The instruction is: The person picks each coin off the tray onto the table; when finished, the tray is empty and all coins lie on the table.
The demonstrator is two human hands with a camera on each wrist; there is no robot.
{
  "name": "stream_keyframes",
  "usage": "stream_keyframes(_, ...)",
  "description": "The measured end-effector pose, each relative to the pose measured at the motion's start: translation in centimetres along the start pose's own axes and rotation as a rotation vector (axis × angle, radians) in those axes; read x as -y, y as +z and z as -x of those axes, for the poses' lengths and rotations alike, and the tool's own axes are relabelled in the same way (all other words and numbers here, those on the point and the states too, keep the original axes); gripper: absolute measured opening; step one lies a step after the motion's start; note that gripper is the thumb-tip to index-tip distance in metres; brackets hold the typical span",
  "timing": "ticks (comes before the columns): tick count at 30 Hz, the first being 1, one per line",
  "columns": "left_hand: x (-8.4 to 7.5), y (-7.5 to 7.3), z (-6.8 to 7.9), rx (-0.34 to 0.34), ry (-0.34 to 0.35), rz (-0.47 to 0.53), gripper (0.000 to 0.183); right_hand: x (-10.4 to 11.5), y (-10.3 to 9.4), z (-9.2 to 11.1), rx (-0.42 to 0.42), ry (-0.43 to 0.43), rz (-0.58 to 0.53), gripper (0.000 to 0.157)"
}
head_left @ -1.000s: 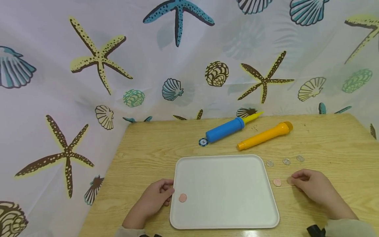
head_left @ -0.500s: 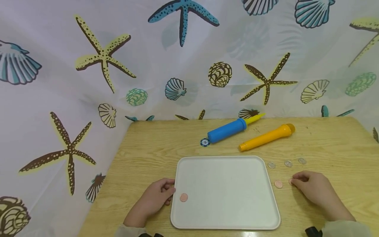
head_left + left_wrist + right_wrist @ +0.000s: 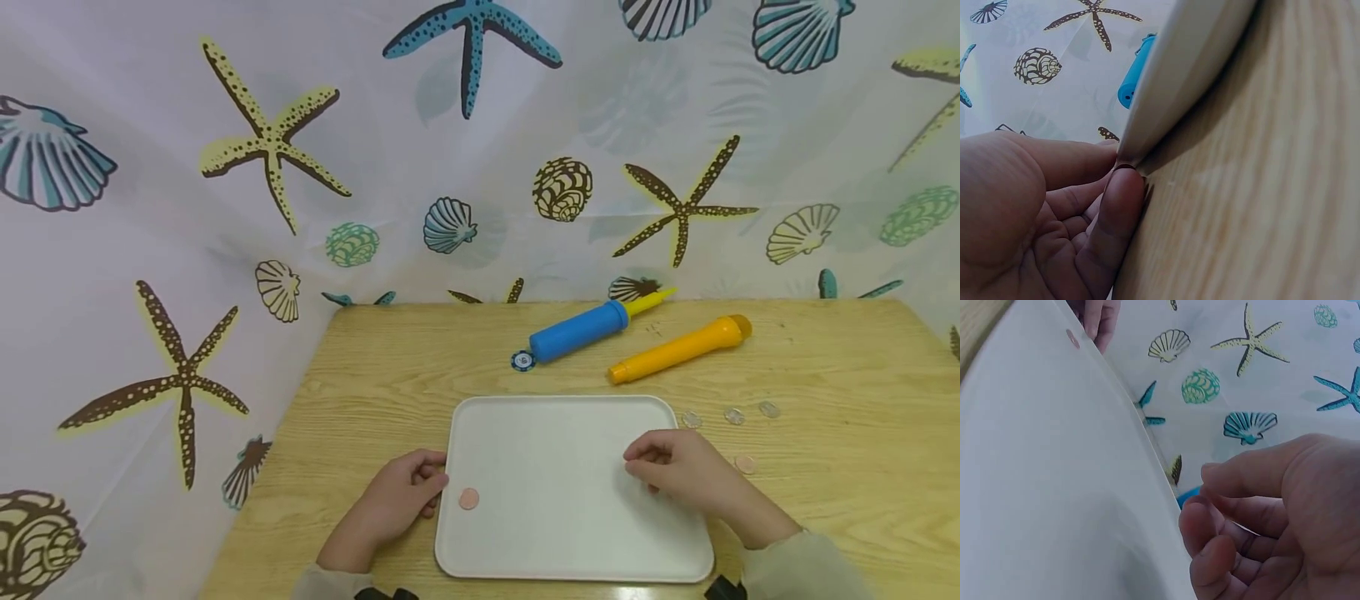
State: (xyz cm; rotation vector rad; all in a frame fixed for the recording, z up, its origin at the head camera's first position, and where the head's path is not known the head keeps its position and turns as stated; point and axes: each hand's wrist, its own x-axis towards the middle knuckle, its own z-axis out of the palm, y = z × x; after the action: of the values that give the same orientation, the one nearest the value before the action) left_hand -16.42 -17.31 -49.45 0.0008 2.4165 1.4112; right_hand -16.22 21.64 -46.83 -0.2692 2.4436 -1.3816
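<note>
My left hand [image 3: 403, 492] pinches the left rim of a white rectangular tray [image 3: 555, 533]; the left wrist view shows thumb and fingers at the tray's edge [image 3: 1179, 81]. A flat copper coin [image 3: 468, 498] lies inside the tray near that hand. Over the tray's right part hovers my right hand [image 3: 686, 471], its fingers loosely curled; in the right wrist view I see nothing between the fingertips. Another copper coin [image 3: 745, 464] lies on the table just right of the tray, beside my right wrist. Any coin underneath that hand is hidden.
Behind the tray's right side lie several things: silver coins [image 3: 734, 415] in a row, an orange toy microphone [image 3: 678, 350], and a blue hand pump [image 3: 579, 332] with a yellow nozzle. A blue poker chip [image 3: 522, 360] touches the pump. A shell-patterned cloth [image 3: 480, 167] hangs behind the table.
My right hand has let go of the copper coin on the table and moved left over the tray. That coin lies flat where the fingertips were. My left hand keeps its place.
</note>
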Motion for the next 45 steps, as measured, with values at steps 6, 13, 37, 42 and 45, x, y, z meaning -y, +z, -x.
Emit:
stream_keyframes(6, 0.2, -0.1, -0.3, 0.004, 0.004, -0.006, 0.034, 1.8, 2.8, -1.5, 0.12, -0.069, -0.049, 0.016)
stream_keyframes(13, -0.1, -0.2, -0.2, 0.005, 0.007, -0.012, 0.033, 3.8, 6.3, -3.1, 0.206, -0.11, -0.027, 0.012)
stream_keyframes(37, -0.1, -0.2, -0.2, 0.018, 0.023, -0.014, 0.034, 7.7, 14.8, -7.2, 0.231, -0.255, 0.284, 0.026)
stream_keyframes(42, 0.1, -0.2, -0.2, 0.013, 0.024, -0.012, 0.033, 7.8, 15.1, -7.4, 0.232, -0.261, 0.34, 0.017)
stream_keyframes(45, 0.2, -0.2, -0.2, 0.011, 0.025, -0.009, 0.034, 7.8, 15.2, -7.5, 0.245, -0.25, 0.352, 0.013)
